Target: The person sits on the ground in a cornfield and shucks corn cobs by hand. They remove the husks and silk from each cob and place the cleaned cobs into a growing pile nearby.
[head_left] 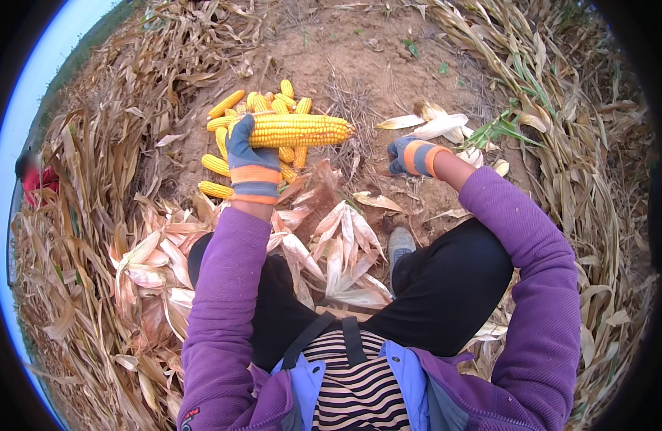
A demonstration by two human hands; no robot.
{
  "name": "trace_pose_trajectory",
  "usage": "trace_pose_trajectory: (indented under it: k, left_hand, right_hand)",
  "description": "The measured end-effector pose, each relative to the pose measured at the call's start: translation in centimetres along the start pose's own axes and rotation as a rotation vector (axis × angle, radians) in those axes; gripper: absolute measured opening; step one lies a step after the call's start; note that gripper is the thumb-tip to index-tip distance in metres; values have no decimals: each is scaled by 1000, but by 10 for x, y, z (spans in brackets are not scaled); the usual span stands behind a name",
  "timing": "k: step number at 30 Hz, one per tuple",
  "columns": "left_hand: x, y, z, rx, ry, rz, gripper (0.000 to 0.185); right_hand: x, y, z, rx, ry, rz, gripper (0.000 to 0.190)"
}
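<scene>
My left hand (250, 156), in a blue and orange work glove, grips a husked yellow corn cob (298, 131) by its left end. The cob lies level, its tip pointing right. Under and behind it is a pile of husked corn cobs (219, 166) on the soil. To the right, my right hand (412, 156) wears a matching glove and hangs over bare ground with its fingers curled in. Nothing shows in that hand, though its palm is hidden. Just beyond it lie pale corn husks (441, 126).
Loose dry husks (344, 242) heap up between my legs and on my left. Dry corn stalks (88, 215) line the left side, and more stalks (557, 161) line the right. A shoe (401, 245) rests near the husks. At the far left a person in red (39, 183) is partly visible.
</scene>
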State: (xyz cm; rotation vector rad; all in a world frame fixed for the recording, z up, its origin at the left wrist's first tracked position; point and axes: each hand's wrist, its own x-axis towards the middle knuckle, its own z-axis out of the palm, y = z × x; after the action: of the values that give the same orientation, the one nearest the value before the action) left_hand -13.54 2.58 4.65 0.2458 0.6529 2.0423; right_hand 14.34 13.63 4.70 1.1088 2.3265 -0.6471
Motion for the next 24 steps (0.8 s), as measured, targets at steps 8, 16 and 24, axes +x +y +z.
trace_pose_trajectory:
  k: [8,16,24]
  left_hand:
    - [-9,-2,1,57,-143,50,28]
    - [-32,-12,15,17,-292,-109,29]
    - [-29,-15,18,389,-127,-118,17]
  right_hand:
    - [-11,-23,-11,511,360,-445,72]
    - [-19,-63,-9,576,290,-570,62]
    - [-19,-42,-5,509,277,-439,53]
